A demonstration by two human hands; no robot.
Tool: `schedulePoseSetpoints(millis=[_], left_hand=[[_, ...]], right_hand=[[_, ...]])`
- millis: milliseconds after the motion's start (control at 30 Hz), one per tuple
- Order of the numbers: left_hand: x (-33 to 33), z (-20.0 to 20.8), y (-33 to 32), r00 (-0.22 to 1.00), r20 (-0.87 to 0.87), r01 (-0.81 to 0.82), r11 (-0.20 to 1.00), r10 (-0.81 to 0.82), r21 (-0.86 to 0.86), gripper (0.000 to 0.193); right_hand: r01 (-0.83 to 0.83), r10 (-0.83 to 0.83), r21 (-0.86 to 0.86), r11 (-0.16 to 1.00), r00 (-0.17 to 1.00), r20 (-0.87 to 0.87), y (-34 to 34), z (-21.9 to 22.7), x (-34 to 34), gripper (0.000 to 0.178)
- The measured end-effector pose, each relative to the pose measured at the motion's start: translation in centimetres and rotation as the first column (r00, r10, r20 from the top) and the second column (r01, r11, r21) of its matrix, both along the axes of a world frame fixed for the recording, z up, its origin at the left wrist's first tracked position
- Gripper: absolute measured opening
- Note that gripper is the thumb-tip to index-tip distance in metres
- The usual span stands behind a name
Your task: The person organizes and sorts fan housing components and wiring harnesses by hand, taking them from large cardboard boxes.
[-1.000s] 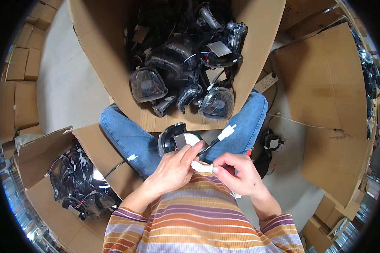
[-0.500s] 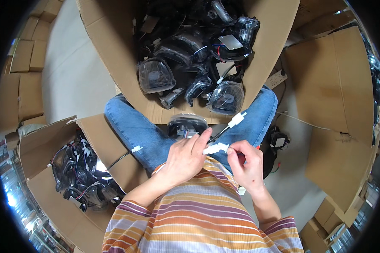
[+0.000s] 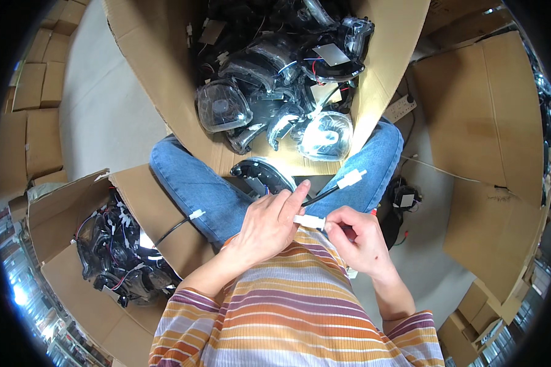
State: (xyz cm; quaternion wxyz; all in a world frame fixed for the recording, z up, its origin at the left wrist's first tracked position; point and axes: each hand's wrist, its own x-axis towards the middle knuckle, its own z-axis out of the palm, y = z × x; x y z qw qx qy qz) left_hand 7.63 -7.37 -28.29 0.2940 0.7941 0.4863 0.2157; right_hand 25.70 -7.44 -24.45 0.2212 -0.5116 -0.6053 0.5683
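My left hand [image 3: 264, 223] is closed round one end of a white plug connector [image 3: 310, 221], its fingers partly hiding it. My right hand [image 3: 356, 237] pinches the connector's other end between thumb and fingers. Just beyond my left hand is a black vehicle lamp [image 3: 264, 174] with a clear lens, turned toward the large box; the hand covers its near side. From there a black cable with a second white connector [image 3: 351, 178] sticks out over my right thigh. Bright light falls on a clear-lensed lamp [image 3: 326, 136] at the box's near edge.
An open cardboard box [image 3: 147, 67] ahead holds many black lamps. A smaller box [image 3: 73, 293] at left holds more lamps and wiring; a cable with a white connector [image 3: 196, 214] reaches over its edge. At right are a power strip [image 3: 400, 109] and a large carton [image 3: 459, 104].
The two white pieces between my hands now sit in one straight line. The lamp beyond my left hand has tilted, and bright light has appeared on the near part of the large box.
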Motion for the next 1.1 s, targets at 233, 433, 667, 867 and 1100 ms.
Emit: schedulePoseSetpoints(millis=[233,433,667,867,1100], left_hand=[[-0.3,-1.1,-0.2,0.980,0.192,-0.027,0.994,0.046,-0.102,0.041],[-2.6,-1.0,0.0,0.808,0.571,0.150,0.888,0.143,-0.435,0.016],[-3.2,-0.3,-0.2,0.697,0.705,0.339,0.806,0.131,-0.484,0.018],[-3.3,-0.5,-0.1,0.691,0.717,0.364,0.814,0.089,-0.452,0.019],[-3.8,-0.3,-0.4,0.717,0.694,0.354,0.826,0.061,-0.438,0.021]], right_hand=[[-0.102,0.100,0.013,0.995,0.989,0.111,0.3,-0.5,1.1,0.006],[-0.105,0.115,0.070,0.992,0.981,-0.157,0.8,0.7,3.1,0.008],[-0.300,0.271,-0.033,0.953,0.901,-0.338,1.6,2.3,4.4,0.008],[-0.224,0.216,0.012,0.975,0.925,-0.313,1.4,2.3,4.1,0.007],[-0.290,0.291,0.025,0.957,0.955,-0.064,1.6,2.9,4.2,0.007]])
